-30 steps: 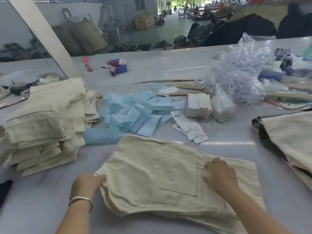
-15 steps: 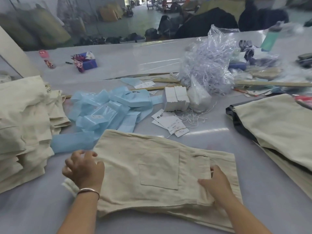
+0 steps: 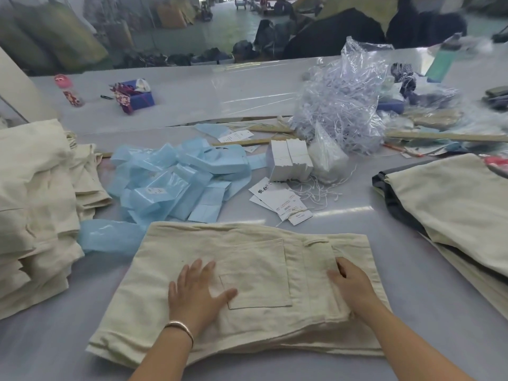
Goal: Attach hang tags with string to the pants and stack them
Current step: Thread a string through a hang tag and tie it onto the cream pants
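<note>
We had the folded pants (image 3: 247,281) lying flat on the worktop (image 3: 412,284) directly in front of us, back pocket upward. Our left hand (image 3: 196,294) lay spread on the cloth just left of the pocket, fingers straight, pressing and holding nothing. Our right hand (image 3: 353,284) sat at the waistband end, its fingers curled against a belt loop (image 3: 320,253); whether that grip had actually pinched the loop or only touched it we could not tell, since the fingertips were hidden from us.

The hang tags (image 3: 286,206), already threaded with string, lay just beyond the far edge of the pants, near a banded block of blank tags (image 3: 290,163). A finished stack of pants (image 3: 35,215) stood to our left, and more garments (image 3: 450,210) lay to our right.

The risks, as we judged them, were these. Loose strings (image 3: 324,192) trailed around the tags, so lifting one tag could drag its neighbours along. The folded layers might slide apart if the left hand let go while the loop was pulled. Blue bags (image 3: 170,188) touched the pants' far left corner and could be caught up when the pants went to the stack.
</note>
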`<state>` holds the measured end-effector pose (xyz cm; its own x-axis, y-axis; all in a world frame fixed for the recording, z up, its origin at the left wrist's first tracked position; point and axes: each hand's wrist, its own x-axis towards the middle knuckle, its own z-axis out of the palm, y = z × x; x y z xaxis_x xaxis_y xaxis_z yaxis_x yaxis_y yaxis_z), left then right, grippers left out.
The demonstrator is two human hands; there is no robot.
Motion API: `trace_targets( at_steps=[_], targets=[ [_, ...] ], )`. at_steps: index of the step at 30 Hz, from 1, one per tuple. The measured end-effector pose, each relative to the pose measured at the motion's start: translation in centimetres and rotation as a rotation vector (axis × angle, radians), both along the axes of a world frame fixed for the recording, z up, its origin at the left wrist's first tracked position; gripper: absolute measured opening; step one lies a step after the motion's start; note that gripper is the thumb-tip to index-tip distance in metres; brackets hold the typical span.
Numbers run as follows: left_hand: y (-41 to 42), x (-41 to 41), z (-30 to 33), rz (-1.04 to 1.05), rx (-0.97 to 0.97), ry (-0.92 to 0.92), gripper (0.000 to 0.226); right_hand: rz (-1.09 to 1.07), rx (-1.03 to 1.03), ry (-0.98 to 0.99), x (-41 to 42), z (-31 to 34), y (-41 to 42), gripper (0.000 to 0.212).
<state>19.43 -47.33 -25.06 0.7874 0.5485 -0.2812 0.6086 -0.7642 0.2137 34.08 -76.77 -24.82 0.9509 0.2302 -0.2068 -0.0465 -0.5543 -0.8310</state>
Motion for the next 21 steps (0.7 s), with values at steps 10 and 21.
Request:
trace_targets(
  at_steps=[10,21],
  targets=[
    [0.1,-0.4,1.4,0.273,0.126,-0.154,0.044,-0.098,-0.181,-0.091,3.9,1.7,4.4,0.029],
    [1.5,5.8,0.3,0.019,-0.014,-0.434,0.031,0.097,-0.188,-0.305,10.9,4.1,14.8,0.027]
  ],
)
